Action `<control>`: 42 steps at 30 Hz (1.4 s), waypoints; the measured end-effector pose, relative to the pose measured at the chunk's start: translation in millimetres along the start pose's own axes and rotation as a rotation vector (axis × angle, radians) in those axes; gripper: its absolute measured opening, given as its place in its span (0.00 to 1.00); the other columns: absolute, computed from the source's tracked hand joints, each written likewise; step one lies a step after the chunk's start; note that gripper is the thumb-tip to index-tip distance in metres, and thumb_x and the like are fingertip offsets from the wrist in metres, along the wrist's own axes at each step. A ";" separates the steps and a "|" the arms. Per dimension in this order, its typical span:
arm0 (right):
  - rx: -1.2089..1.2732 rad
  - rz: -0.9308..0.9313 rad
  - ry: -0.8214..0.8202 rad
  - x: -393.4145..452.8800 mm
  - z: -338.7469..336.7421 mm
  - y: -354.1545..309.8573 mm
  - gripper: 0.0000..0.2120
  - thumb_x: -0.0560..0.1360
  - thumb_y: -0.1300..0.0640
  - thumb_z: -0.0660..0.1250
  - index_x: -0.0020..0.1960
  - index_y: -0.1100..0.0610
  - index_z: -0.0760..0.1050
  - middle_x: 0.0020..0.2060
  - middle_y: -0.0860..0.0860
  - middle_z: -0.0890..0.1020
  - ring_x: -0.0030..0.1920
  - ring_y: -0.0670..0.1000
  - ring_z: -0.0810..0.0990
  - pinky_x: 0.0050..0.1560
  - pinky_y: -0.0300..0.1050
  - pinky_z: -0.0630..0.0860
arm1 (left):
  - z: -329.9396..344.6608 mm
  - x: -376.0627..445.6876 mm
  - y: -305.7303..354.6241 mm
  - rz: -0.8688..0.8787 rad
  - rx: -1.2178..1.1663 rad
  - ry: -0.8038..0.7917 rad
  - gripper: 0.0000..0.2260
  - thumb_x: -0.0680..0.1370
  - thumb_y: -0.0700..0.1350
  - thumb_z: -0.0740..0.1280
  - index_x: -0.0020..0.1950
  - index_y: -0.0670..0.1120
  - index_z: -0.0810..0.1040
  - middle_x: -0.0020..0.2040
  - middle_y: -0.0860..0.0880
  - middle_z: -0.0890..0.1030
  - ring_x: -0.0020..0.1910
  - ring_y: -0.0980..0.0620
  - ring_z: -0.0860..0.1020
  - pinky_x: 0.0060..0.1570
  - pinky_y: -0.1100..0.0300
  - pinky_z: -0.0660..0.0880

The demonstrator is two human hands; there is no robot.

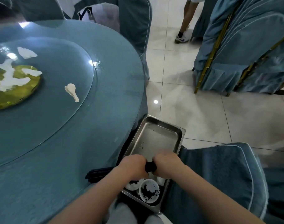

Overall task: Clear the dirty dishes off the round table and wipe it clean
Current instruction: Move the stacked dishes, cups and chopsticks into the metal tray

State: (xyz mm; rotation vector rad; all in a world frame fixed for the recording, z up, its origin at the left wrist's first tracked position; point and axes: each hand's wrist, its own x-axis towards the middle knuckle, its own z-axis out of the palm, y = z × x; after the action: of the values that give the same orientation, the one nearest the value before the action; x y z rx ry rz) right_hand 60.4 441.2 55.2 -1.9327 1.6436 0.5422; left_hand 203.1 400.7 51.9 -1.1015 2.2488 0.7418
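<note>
Over a steel tray [162, 125] beside the round table [115, 88], my left hand [133, 165] and my right hand [167, 164] both grip one small black object [150, 167] between them; what it is I cannot tell. Small white bowls smeared with dark sauce [149, 190] lie in the tray's near end. On the table's glass turntable [62, 120] lie a white spoon [71, 91], white crumpled napkins [26, 52] and a gold plate [17, 92] with more napkins on it.
A bundle of dark chopsticks [97, 174] lies at the table's edge near the tray. A blue-covered chair [218, 175] stands to my right, stacked covered chairs [244, 50] at far right. Another chair [134, 25] stands behind the table. A person's legs [184, 25] stand on the tiled floor.
</note>
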 end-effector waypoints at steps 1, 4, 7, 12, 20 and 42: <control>0.009 0.004 0.010 2.0 7.4 2.2 0.09 0.74 0.52 0.64 0.49 0.56 0.78 0.39 0.51 0.78 0.39 0.55 0.77 0.37 0.45 0.73 | 4.8 4.0 0.1 0.017 0.012 0.007 0.06 0.71 0.48 0.63 0.36 0.48 0.71 0.33 0.51 0.73 0.36 0.46 0.77 0.36 0.58 0.73; 0.025 0.012 0.018 3.1 24.0 13.2 0.06 0.74 0.52 0.63 0.45 0.54 0.75 0.34 0.49 0.74 0.36 0.54 0.74 0.35 0.43 0.69 | 23.3 16.4 -4.9 0.082 0.037 0.019 0.05 0.73 0.48 0.65 0.45 0.48 0.76 0.37 0.51 0.75 0.41 0.45 0.79 0.39 0.58 0.75; 0.053 0.050 -0.014 0.7 39.7 36.1 0.03 0.74 0.52 0.62 0.43 0.51 0.70 0.33 0.49 0.72 0.39 0.55 0.74 0.38 0.44 0.69 | 39.6 29.3 -24.7 0.083 0.043 -0.041 0.12 0.71 0.51 0.65 0.53 0.51 0.77 0.43 0.51 0.80 0.45 0.46 0.80 0.44 0.55 0.78; 0.094 0.144 -0.095 5.0 61.5 82.2 0.08 0.74 0.50 0.62 0.48 0.51 0.76 0.44 0.50 0.81 0.47 0.54 0.80 0.41 0.44 0.72 | 56.4 50.1 -48.6 0.048 -0.042 -0.087 0.13 0.70 0.49 0.63 0.55 0.57 0.76 0.40 0.56 0.78 0.42 0.50 0.80 0.44 0.55 0.79; -0.022 0.186 -0.038 77.0 89.8 108.7 0.14 0.75 0.58 0.62 0.60 0.55 0.75 0.57 0.54 0.79 0.57 0.56 0.76 0.52 0.48 0.71 | 90.3 112.0 -63.1 -0.033 -0.260 -0.126 0.14 0.71 0.54 0.68 0.55 0.55 0.78 0.46 0.54 0.82 0.44 0.53 0.80 0.41 0.59 0.77; 1.531 0.473 -0.035 297.0 196.7 30.7 0.32 0.78 0.65 0.63 0.78 0.59 0.53 0.71 0.59 0.68 0.64 0.49 0.70 0.64 0.40 0.68 | 220.9 279.7 -137.9 -0.511 -0.597 0.349 0.21 0.75 0.43 0.71 0.66 0.39 0.72 0.62 0.38 0.77 0.62 0.40 0.76 0.63 0.49 0.72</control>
State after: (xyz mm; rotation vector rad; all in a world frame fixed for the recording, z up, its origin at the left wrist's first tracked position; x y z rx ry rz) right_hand 90.2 334.8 -284.8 -0.4124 1.6157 -0.4777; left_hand 214.4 327.9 -323.0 -2.1286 1.8890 1.0854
